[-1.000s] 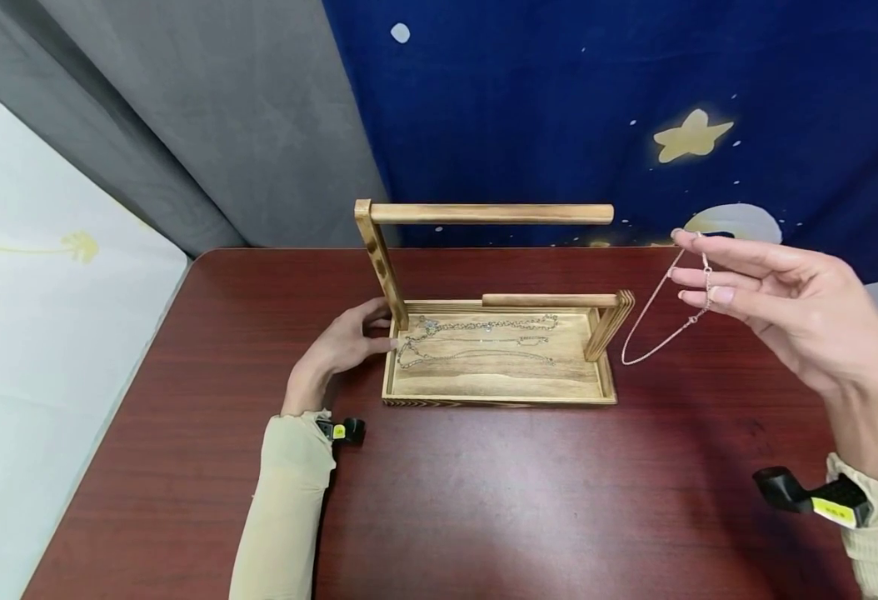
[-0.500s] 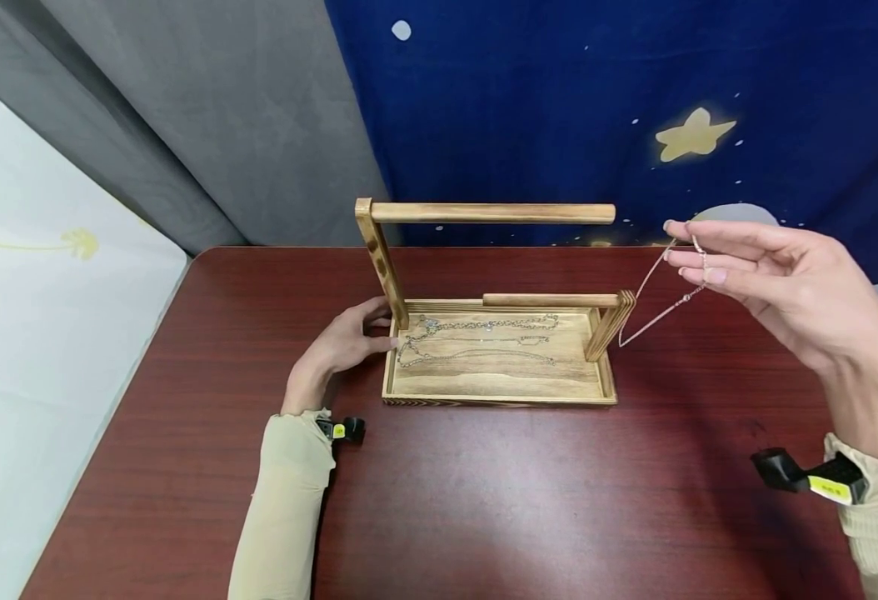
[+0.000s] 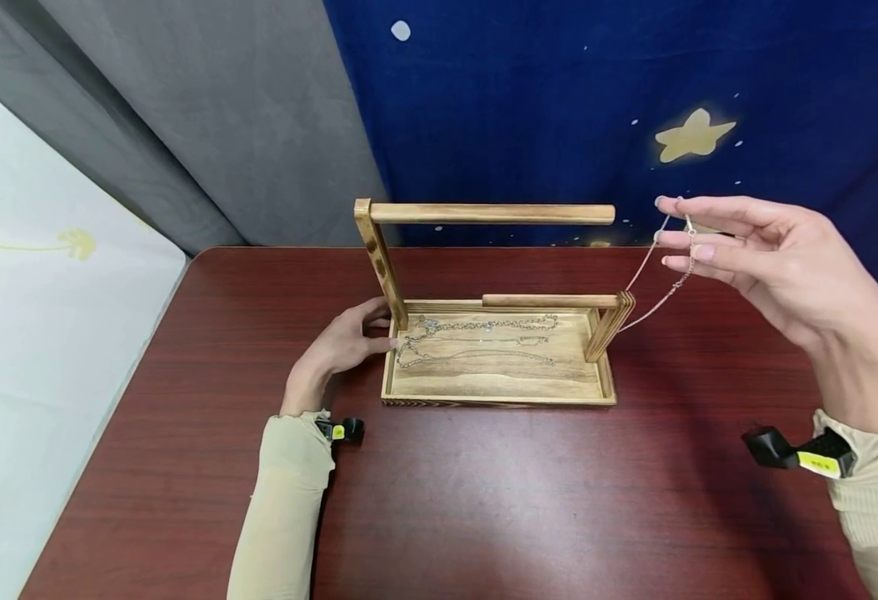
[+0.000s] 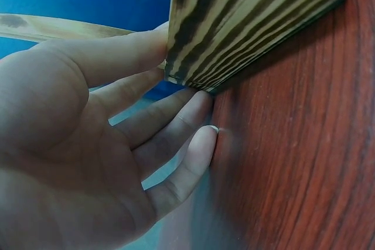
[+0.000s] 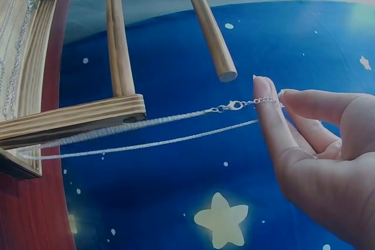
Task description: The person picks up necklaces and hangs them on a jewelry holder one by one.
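Observation:
A wooden jewelry stand [image 3: 499, 402] has a tray base, a long upper bar [image 3: 493, 214] on a tall left post, and a lower bar [image 3: 550, 300] on a short right post [image 3: 607, 332]. At the tray's left end, my left hand [image 3: 337, 340] holds the corner, thumb on the rim and fingers around the side. My right hand [image 3: 776, 250], raised right of the stand, pinches a thin silver necklace [image 5: 176, 141] near its clasp [image 5: 234, 105]. The chain hangs as a long loop, its lower end hidden behind the short post in the head view.
Several silver chains [image 3: 476, 357] lie spread in the tray. The stand rests on a dark red wooden table [image 3: 484, 500], with a blue star-patterned curtain [image 3: 529, 100] and a grey curtain [image 3: 259, 125] behind. The upper bar's right end [image 5: 227, 76] is free.
My right hand has moved up and slightly left with the necklace, bringing the hanging loop behind the short post in the head view. The left hand and stand have stayed put.

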A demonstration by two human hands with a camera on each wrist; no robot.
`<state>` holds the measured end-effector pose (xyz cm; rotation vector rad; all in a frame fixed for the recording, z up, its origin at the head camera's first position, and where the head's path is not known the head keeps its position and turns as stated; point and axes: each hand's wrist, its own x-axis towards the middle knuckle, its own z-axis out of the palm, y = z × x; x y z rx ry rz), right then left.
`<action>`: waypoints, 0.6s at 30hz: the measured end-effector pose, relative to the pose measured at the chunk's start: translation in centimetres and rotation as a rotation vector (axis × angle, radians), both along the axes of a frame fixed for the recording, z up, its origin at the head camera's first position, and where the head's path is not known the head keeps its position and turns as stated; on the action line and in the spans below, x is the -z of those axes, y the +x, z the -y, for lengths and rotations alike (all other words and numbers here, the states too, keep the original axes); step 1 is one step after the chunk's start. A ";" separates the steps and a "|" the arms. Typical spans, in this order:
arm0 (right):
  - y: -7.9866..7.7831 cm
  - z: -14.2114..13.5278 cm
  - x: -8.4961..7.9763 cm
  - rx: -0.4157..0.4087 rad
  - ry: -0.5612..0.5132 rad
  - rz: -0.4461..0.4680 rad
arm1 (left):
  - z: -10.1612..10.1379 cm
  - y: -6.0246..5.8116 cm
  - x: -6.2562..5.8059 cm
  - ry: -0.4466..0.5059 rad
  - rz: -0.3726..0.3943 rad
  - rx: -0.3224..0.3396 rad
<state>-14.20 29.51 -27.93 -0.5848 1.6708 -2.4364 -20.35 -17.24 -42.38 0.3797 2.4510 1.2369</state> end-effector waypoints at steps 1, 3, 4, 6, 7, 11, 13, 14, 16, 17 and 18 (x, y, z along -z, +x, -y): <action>-0.1 0.1 -0.1 0.001 0.005 -0.002 | 0.0 0.0 0.0 -0.004 0.002 -0.002; -0.3 0.4 -0.3 0.009 0.015 0.004 | 0.0 0.0 0.0 -0.006 0.005 -0.005; -0.3 0.5 -0.4 0.017 0.027 0.007 | 0.0 0.0 0.0 -0.006 0.004 -0.003; -0.5 0.8 -0.7 0.032 0.044 0.012 | 0.0 0.0 0.0 0.007 0.013 -0.001; -0.5 1.0 -0.8 0.041 0.054 0.015 | 0.1 0.0 0.0 0.015 0.020 0.000; -0.8 1.6 -1.2 0.057 0.080 0.026 | 0.1 0.0 0.1 0.054 0.049 0.005; -1.0 1.9 -1.3 0.058 0.086 0.030 | 0.2 0.0 0.1 0.060 0.052 0.006; -1.1 2.0 -1.4 0.058 0.088 0.031 | 0.1 0.0 0.1 0.061 0.049 0.007; -1.3 2.3 -1.6 0.057 0.093 0.034 | 0.1 0.0 0.1 0.057 0.043 0.008; -1.4 2.5 -1.6 0.054 0.092 0.035 | 0.1 0.0 0.2 0.056 0.042 0.008; -1.5 2.6 -1.7 0.053 0.089 0.039 | 0.1 0.1 0.2 0.054 0.041 0.009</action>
